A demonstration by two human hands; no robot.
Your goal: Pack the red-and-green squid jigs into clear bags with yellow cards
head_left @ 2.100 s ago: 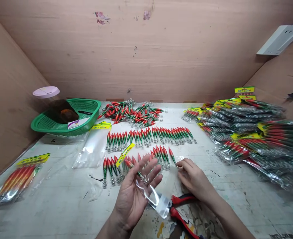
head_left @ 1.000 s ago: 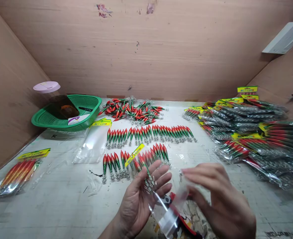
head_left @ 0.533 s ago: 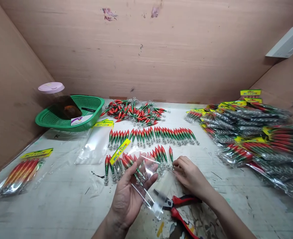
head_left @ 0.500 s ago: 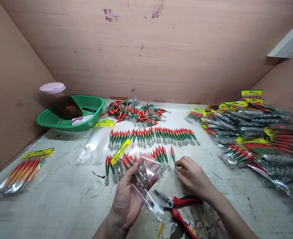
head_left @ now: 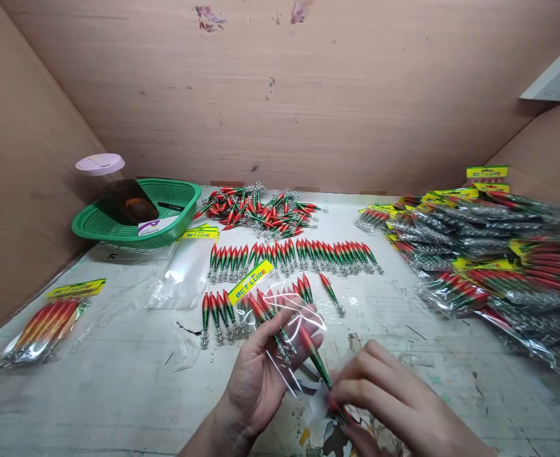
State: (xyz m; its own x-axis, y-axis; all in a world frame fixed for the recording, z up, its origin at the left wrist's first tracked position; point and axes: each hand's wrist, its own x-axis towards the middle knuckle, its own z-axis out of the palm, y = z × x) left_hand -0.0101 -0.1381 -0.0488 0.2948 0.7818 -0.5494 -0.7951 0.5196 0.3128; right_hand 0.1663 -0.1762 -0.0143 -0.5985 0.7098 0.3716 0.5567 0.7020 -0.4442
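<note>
My left hand (head_left: 260, 374) holds a clear plastic bag (head_left: 280, 311) with a yellow header card (head_left: 251, 282); several red and green lures lie inside it. My right hand (head_left: 379, 397) pinches one red and green lure (head_left: 314, 357) by its hook end, with the tip pointing into the bag's opening. Just beyond the bag, a short row of loose lures (head_left: 220, 309) lies on the table, and one single lure (head_left: 331, 292) lies apart to its right.
A long row of lures (head_left: 293, 255) and a loose heap (head_left: 260, 212) lie farther back. Filled bags (head_left: 474, 254) are piled at the right. A green basket (head_left: 134, 216) stands back left, empty bags (head_left: 182, 270) beside it, one filled bag (head_left: 46, 320) at far left.
My right hand picked a lure from the short row and drew back toward me, bringing it to the bag's opening. The pliers near my hands are now hidden under my right hand.
</note>
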